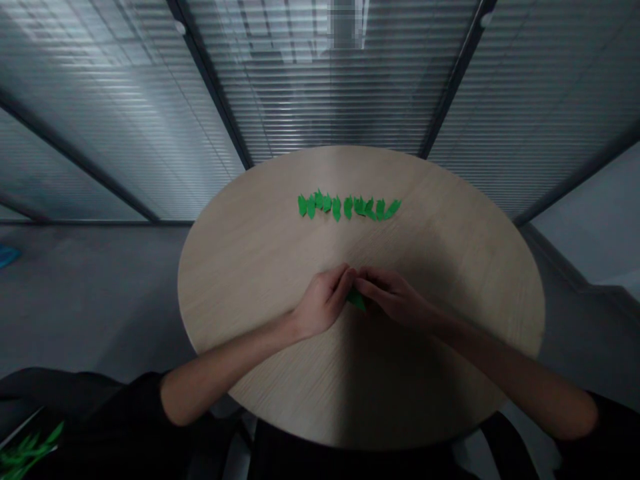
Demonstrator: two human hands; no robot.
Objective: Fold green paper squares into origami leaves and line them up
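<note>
From the head camera, one round table [260,393] fills the middle, with two bare hands over it and one green leaf [357,300] between them, near the table's centre. Farther back lies one row of green leaves [349,208], about ten by count; some touch or overlap, so the exact number is uncertain. The row is well apart from the hands.

The left hand [320,305] comes in from the lower left, its forearm slanting up and inward, thumb and fingers closed together on the leaf's far end. The right hand [393,295] mirrors it from the lower right, fingers bent inward and pinching at the same end; its exact grip is partly hidden. The two sets of fingertips meet, and the leaf's free tip points back toward the person. Both elbows are bent, and two dark sleeves [125,413] end near them.

At the lower left is one green sprig [33,450]; one blue thing [7,256] lies on the floor [90,300] at the left edge.
</note>
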